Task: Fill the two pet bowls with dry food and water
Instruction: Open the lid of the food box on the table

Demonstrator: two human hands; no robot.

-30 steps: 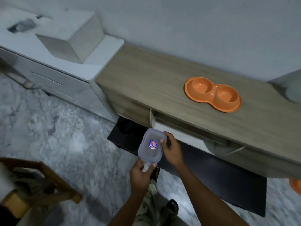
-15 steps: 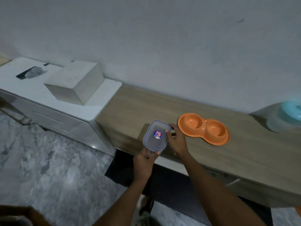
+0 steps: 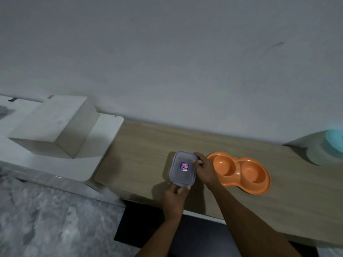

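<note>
Now the orange plastic double pet bowl (image 3: pixel 259 191) lies flat on the light wooden counter (image 3: pixel 141 154), and both round hollows show bare plastic. Just left of it I hold a clear rectangular plastic box with a blue-edged lid (image 3: pixel 181 177). My left hand (image 3: pixel 174 198) pinches its near end. My right hand (image 3: pixel 206 169) curls over its right edge, between box and bowl. A teal-lidded jar (image 3: pixel 332 145) stands far right. The lid's red-and-blue sticker is too small to read.
</note>
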